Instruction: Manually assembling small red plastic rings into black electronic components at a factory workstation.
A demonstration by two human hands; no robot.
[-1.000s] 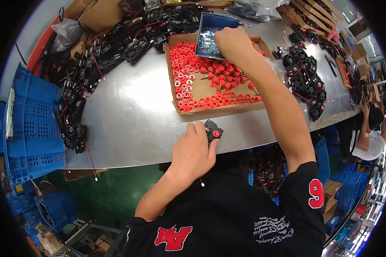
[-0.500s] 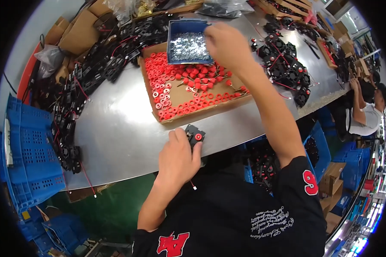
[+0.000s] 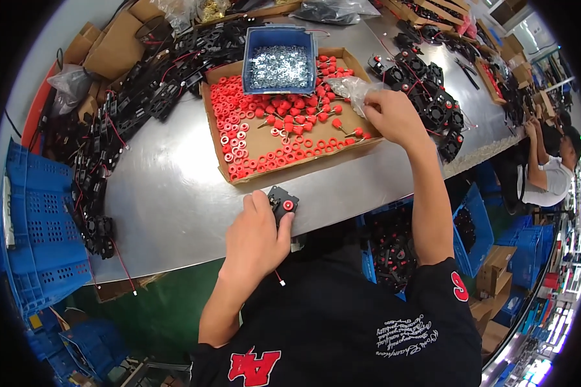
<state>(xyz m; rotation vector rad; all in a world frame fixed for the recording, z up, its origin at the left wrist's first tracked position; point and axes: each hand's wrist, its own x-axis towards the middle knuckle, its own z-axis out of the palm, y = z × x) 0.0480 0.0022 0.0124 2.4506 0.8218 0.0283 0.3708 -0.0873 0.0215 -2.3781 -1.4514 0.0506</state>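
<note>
My left hand (image 3: pixel 257 235) is closed on a small black fan unit (image 3: pixel 283 201) above the bench's near edge. A red ring sits on the unit's upper face, and a thin wire with a white plug hangs below my hand. My right hand (image 3: pixel 397 117) is at the right side of a cardboard tray (image 3: pixel 290 173), fingers curled on the edge of a crumpled clear plastic bag (image 3: pixel 352 90). Its fingertips are partly hidden. Red rings (image 3: pixel 232 119) and red-headed parts (image 3: pixel 297 119) with thin stems lie in the tray. A blue bin (image 3: pixel 281 68) of small shiny metal pieces rests over its back.
Black fans with red wires (image 3: pixel 426 97) are heaped at the right, and more (image 3: pixel 174 84) line the back left. Blue crates (image 3: pixel 45 219) stand at the left edge. Below the bench, a bin (image 3: pixel 394 258) holds dark parts. Another person (image 3: pixel 549 174) sits far right.
My right hand has moved from the blue bin rightward and nearer, to the plastic bag. The view has shifted slightly. My left hand keeps hold of the fan unit.
</note>
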